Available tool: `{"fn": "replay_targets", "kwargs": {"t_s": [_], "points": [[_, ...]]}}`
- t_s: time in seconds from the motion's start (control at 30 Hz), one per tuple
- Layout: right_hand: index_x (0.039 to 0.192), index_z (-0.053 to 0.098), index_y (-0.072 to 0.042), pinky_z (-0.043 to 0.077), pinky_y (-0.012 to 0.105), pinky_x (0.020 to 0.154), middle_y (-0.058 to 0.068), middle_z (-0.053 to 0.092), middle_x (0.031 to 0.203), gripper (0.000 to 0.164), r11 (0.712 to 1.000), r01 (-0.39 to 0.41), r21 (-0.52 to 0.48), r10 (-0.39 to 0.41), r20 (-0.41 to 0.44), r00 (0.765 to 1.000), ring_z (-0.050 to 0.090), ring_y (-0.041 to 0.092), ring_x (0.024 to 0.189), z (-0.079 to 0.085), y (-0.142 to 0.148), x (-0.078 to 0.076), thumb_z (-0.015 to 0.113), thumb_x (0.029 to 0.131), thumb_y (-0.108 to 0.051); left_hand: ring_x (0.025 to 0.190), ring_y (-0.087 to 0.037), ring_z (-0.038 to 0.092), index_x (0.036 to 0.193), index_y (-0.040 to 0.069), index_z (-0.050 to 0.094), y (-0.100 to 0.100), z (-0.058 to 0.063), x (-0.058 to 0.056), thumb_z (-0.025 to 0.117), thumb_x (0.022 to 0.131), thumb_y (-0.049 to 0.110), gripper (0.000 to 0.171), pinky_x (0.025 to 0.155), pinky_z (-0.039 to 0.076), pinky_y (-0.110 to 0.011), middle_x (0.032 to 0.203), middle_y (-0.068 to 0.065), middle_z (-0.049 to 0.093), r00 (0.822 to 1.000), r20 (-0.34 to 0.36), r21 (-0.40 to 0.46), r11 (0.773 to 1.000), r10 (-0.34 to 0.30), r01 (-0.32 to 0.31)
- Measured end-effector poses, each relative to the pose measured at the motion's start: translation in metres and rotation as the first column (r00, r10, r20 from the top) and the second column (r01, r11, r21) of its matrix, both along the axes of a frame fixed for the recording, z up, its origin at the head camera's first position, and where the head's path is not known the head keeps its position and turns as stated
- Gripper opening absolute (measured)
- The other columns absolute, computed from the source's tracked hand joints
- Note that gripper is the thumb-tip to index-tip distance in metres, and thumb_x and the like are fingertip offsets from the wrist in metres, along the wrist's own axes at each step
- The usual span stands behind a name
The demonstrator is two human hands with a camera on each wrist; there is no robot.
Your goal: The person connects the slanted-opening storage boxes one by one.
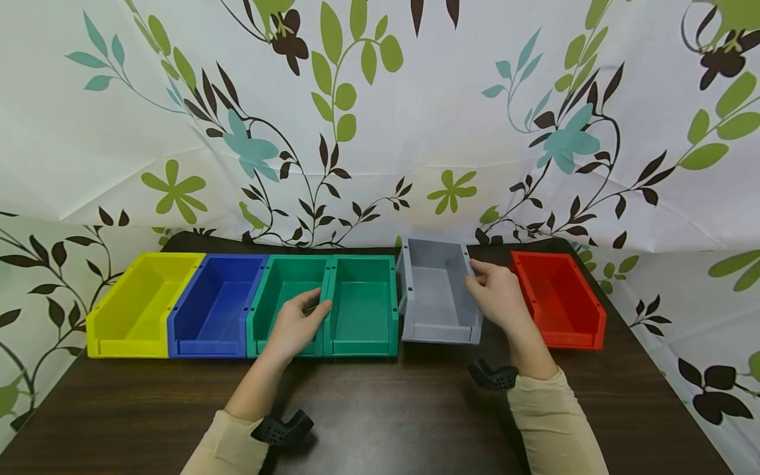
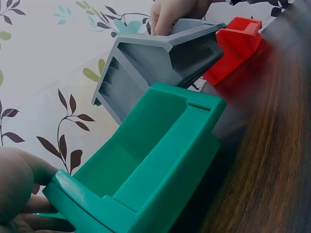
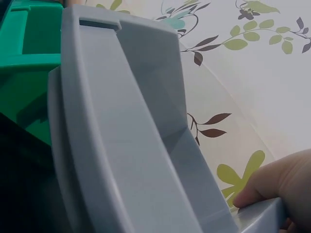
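Nearest are two tan sleeves, the left (image 1: pixel 231 445) and the right (image 1: pixel 552 422), each with a black wrist device beside it, one at the left (image 1: pixel 282 429) and one at the right (image 1: pixel 493 375). Both forearms reach out over the dark wood-grain table (image 1: pixel 386 409).

The left hand (image 1: pixel 297 326) pinches the side wall where two green bins meet, its thumb and fingers close together on either side; whether it grips one wall or both cannot be told. The left green bin (image 1: pixel 291 277) is partly covered by this hand, while the right green bin (image 1: pixel 362 316) shows its bare inside. To the left, in the same touching row, come the blue bin (image 1: pixel 208 346) and, at the end, the yellow bin (image 1: pixel 127 346).

The right hand (image 1: pixel 499 293) holds the right side wall of the gray bin (image 1: pixel 442 297) between thumb and fingers. This bin is just right of the green pair, turned out of line with them, and the left wrist view shows it tilted; how much of it touches the table cannot be told. Farther right, apart from the gray bin, the red bin (image 1: pixel 567 338) rests on the table, also angled.

Behind everything hangs a white cloth (image 1: pixel 427 132) printed with green, teal and brown leaves and flowers.
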State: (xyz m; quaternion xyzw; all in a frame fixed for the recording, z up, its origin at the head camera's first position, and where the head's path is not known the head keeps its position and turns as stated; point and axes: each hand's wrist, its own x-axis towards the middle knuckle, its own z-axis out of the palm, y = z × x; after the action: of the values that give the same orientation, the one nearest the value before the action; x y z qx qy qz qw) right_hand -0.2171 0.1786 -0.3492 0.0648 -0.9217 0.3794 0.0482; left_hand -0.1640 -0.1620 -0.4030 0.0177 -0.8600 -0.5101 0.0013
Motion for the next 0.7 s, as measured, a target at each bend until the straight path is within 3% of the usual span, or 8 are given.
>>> {"fn": "replay_targets", "kwargs": {"t_s": [0.07,0.17,0.3,0.47,0.63,0.67,0.7], "points": [[0.133,0.05,0.005,0.05,0.025,0.052,0.024,0.066,0.111,0.046,1.0,0.004,0.005,-0.004,-0.01,1.0,0.07,0.031,0.088,-0.001,0.0,-0.001,0.05,0.091,-0.012,0.126,-0.036,0.049,0.14,-0.002,0.041,0.0,0.0,0.0,0.053,0.096,0.029,0.055,0.099,0.046,-0.048,0.139,-0.023,0.048,1.0,-0.003,0.0,1.0,-0.003,0.003],[0.133,0.05,0.004,0.045,0.025,0.046,0.024,0.068,0.107,0.046,1.0,0.012,0.01,-0.012,-0.027,1.0,0.069,0.027,0.075,-0.002,-0.001,-0.001,0.05,0.09,-0.013,0.127,-0.036,0.048,0.14,-0.002,0.041,0.0,0.0,0.0,0.054,0.096,0.028,0.055,0.099,0.045,-0.048,0.14,-0.023,0.047,1.0,-0.003,0.002,1.0,-0.01,0.01],[0.131,0.052,0.005,0.035,0.026,0.039,0.024,0.069,0.102,0.045,1.0,0.013,0.028,-0.011,-0.062,0.998,0.055,0.018,0.053,-0.002,-0.003,0.001,0.05,0.09,-0.012,0.129,-0.035,0.047,0.14,-0.002,0.041,-0.001,-0.001,0.0,0.054,0.096,0.028,0.055,0.1,0.045,-0.048,0.14,-0.023,0.047,1.0,-0.003,0.004,1.0,-0.014,0.014],[0.129,0.054,0.007,0.032,0.024,0.037,0.025,0.068,0.104,0.044,0.998,0.004,0.061,0.002,-0.098,0.995,0.043,0.014,0.044,-0.001,-0.007,0.002,0.049,0.089,-0.012,0.129,-0.035,0.047,0.141,-0.002,0.041,-0.001,-0.001,-0.001,0.054,0.096,0.029,0.056,0.1,0.045,-0.048,0.14,-0.023,0.046,1.0,0.001,0.006,1.0,-0.013,0.013],[0.131,0.053,0.004,0.03,0.025,0.037,0.019,0.069,0.074,0.045,0.997,0.006,0.077,0.003,-0.119,0.993,0.03,0.013,0.038,-0.002,-0.011,0.004,0.052,0.091,-0.015,0.126,-0.035,0.05,0.142,0.0,0.039,0.0,-0.001,-0.001,0.06,0.092,0.032,0.062,0.098,0.047,-0.047,0.141,-0.022,0.047,1.0,0.01,0.006,1.0,-0.007,0.007],[0.133,0.051,0.003,0.031,0.026,0.037,0.017,0.066,0.067,0.047,0.996,0.001,0.094,0.01,-0.12,0.993,0.03,0.014,0.038,-0.002,-0.013,0.005,0.054,0.091,-0.019,0.126,-0.035,0.05,0.142,0.0,0.039,0.001,-0.001,-0.001,0.061,0.092,0.032,0.064,0.097,0.047,-0.047,0.141,-0.022,0.047,1.0,0.013,0.006,1.0,-0.007,0.007],[0.134,0.05,0.002,0.04,0.028,0.041,0.017,0.067,0.072,0.051,0.993,-0.002,0.119,0.017,-0.126,0.992,0.041,0.017,0.042,-0.002,-0.016,0.007,0.057,0.092,-0.024,0.125,-0.036,0.051,0.143,0.001,0.039,0.001,-0.002,-0.001,0.062,0.091,0.032,0.065,0.096,0.048,-0.047,0.141,-0.021,0.046,1.0,0.013,0.008,1.0,-0.006,0.006]]}}
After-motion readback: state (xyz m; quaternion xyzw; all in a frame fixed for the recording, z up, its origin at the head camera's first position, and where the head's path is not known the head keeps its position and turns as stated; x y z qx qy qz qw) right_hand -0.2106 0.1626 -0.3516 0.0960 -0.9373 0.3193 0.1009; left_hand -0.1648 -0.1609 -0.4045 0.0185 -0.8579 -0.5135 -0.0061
